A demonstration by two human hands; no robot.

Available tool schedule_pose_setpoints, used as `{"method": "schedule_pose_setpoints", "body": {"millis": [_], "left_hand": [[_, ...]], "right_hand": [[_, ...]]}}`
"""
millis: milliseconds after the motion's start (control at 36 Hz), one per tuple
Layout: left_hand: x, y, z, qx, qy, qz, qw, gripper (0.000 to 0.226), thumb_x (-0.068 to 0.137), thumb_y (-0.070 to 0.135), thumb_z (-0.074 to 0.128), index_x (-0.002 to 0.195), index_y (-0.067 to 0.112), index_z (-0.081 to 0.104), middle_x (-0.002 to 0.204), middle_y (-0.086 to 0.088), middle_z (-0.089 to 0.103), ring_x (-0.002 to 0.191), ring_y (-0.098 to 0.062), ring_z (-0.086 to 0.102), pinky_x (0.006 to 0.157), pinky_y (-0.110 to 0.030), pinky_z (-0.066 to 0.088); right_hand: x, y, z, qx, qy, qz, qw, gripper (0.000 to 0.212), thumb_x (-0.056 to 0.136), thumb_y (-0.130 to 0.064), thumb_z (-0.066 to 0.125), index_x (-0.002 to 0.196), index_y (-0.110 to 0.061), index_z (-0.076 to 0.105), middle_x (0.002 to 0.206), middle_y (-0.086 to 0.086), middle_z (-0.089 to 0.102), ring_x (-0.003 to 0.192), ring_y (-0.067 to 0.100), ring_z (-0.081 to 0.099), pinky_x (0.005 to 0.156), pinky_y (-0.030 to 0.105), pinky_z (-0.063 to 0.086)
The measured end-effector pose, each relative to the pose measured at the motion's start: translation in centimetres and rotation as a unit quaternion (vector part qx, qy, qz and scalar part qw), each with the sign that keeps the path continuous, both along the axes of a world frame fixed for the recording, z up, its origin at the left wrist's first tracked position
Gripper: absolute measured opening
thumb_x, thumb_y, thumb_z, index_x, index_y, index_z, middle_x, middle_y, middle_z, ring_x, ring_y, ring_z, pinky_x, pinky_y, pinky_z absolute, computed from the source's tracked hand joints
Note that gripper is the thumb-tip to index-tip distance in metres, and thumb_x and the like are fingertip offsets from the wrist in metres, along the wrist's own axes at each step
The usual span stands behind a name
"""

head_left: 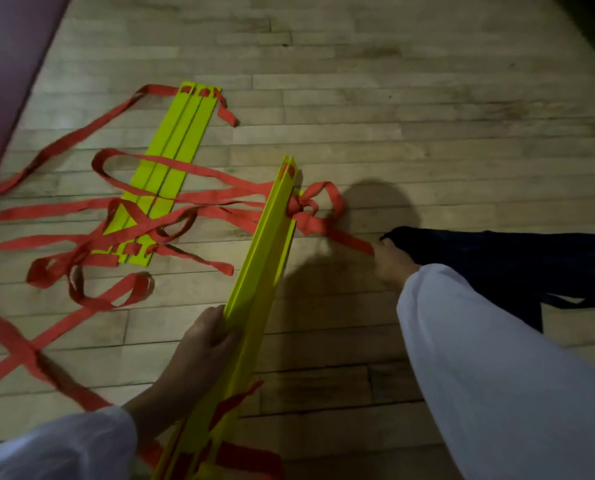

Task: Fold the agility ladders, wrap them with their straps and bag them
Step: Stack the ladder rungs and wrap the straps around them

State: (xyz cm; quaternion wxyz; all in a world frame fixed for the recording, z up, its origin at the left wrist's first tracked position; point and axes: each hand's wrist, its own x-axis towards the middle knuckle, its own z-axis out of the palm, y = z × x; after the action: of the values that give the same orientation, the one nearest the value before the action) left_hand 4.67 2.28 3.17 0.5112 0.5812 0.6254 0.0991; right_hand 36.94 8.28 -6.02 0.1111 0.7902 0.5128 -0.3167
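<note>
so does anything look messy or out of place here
Yes. The red straps lie in tangled, crossing loops on the floor and over the flat yellow rungs instead of running straight. A knotted bunch of strap sits against the rung bundle held in the left hand.
</note>
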Motion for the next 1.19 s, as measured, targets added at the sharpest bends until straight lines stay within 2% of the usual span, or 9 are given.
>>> {"method": "schedule_pose_setpoints", "body": {"millis": [139, 250, 417, 500, 667, 806, 1028, 1111, 1194], "left_hand": [[0.2, -0.3, 0.0, 0.012, 0.006, 0.016, 1.000, 0.018, 0.094, 0.009, 0.053, 0.110, 0.018, 0.054, 0.101, -0.009, 0.060, 0.088, -0.025, 0.059, 0.076, -0.045, 0.052], [0.5, -0.6, -0.1, 0.002, -0.009, 0.045, 0.999, 0.025, 0.095, 0.010, 0.053, 0.118, 0.017, 0.054, 0.107, -0.009, 0.061, 0.093, -0.025, 0.060, 0.079, -0.045, 0.052], [0.9, -1.0, 0.1, -0.001, -0.021, 0.068, 0.997, 0.023, 0.095, 0.013, 0.052, 0.117, 0.019, 0.053, 0.106, -0.009, 0.061, 0.094, -0.027, 0.060, 0.082, -0.049, 0.052], [0.7, -1.1, 0.2, 0.009, -0.022, 0.069, 0.997, 0.021, 0.095, 0.014, 0.053, 0.114, 0.022, 0.052, 0.104, -0.008, 0.061, 0.093, -0.027, 0.060, 0.081, -0.049, 0.052], [0.4, -1.5, 0.8, 0.055, -0.017, 0.055, 0.997, 0.020, 0.093, 0.010, 0.056, 0.095, 0.030, 0.054, 0.095, -0.011, 0.060, 0.084, -0.028, 0.059, 0.071, -0.046, 0.052], [0.6, -1.2, 1.3, 0.060, -0.023, 0.065, 0.996, 0.015, 0.095, 0.012, 0.053, 0.096, 0.027, 0.055, 0.092, -0.009, 0.061, 0.080, -0.025, 0.059, 0.061, -0.033, 0.048], [0.5, -1.7, 2.4, 0.033, -0.018, 0.078, 0.996, 0.016, 0.096, 0.015, 0.054, 0.111, 0.016, 0.056, 0.094, -0.006, 0.064, 0.082, -0.021, 0.062, 0.060, -0.029, 0.047], [0.5, -1.5, 3.6, 0.036, -0.012, 0.057, 0.998, 0.013, 0.095, 0.014, 0.054, 0.107, 0.018, 0.055, 0.095, -0.007, 0.064, 0.085, -0.025, 0.062, 0.068, -0.036, 0.051], [0.5, -1.5, 5.5, 0.053, -0.005, 0.030, 0.998, 0.014, 0.095, 0.013, 0.054, 0.101, 0.025, 0.051, 0.099, -0.009, 0.062, 0.090, -0.026, 0.060, 0.075, -0.037, 0.050]], "right_hand": [[-0.6, -2.1, -0.1, 0.012, -0.093, -0.065, 0.993, 0.016, 0.094, -0.001, 0.049, 0.103, -0.001, 0.062, 0.105, 0.016, 0.063, 0.093, 0.029, 0.062, 0.073, 0.032, 0.049], [-0.7, -3.7, -0.7, 0.043, -0.093, -0.118, 0.988, 0.018, 0.096, -0.008, 0.052, 0.111, -0.004, 0.060, 0.108, 0.016, 0.064, 0.096, 0.029, 0.063, 0.071, 0.034, 0.049], [0.4, -6.1, -1.2, 0.002, -0.086, -0.175, 0.981, 0.068, 0.088, -0.047, 0.062, 0.139, -0.012, 0.033, 0.122, 0.015, 0.059, 0.107, 0.032, 0.061, 0.079, 0.039, 0.049], [0.9, -6.7, -1.0, -0.041, -0.075, -0.198, 0.976, 0.096, 0.081, -0.062, 0.062, 0.148, -0.011, 0.016, 0.144, 0.020, 0.038, 0.124, 0.037, 0.049, 0.090, 0.043, 0.047], [0.4, -7.8, -0.9, -0.061, -0.109, -0.199, 0.972, 0.107, 0.077, -0.074, 0.056, 0.149, -0.008, 0.013, 0.147, 0.017, 0.026, 0.132, 0.037, 0.035, 0.102, 0.045, 0.036], [-0.7, -8.4, -0.3, -0.028, -0.141, -0.144, 0.979, 0.078, 0.089, -0.065, 0.046, 0.142, -0.008, 0.035, 0.144, 0.014, 0.029, 0.125, 0.033, 0.040, 0.092, 0.040, 0.041], [-4.6, -8.6, -0.2, 0.063, -0.060, -0.179, 0.980, 0.052, 0.095, -0.031, 0.054, 0.142, -0.020, 0.033, 0.138, 0.017, 0.030, 0.109, 0.031, 0.052, 0.082, 0.035, 0.046], [-6.9, -7.1, 1.6, 0.076, 0.057, -0.180, 0.979, 0.054, 0.097, -0.028, 0.052, 0.145, -0.017, 0.031, 0.143, 0.015, 0.031, 0.118, 0.032, 0.050, 0.087, 0.035, 0.043], [-9.5, -5.1, 4.8, 0.055, 0.211, -0.163, 0.962, 0.039, 0.099, -0.027, 0.049, 0.132, -0.006, 0.048, 0.129, 0.016, 0.053, 0.111, 0.030, 0.056, 0.093, 0.037, 0.046]]}}
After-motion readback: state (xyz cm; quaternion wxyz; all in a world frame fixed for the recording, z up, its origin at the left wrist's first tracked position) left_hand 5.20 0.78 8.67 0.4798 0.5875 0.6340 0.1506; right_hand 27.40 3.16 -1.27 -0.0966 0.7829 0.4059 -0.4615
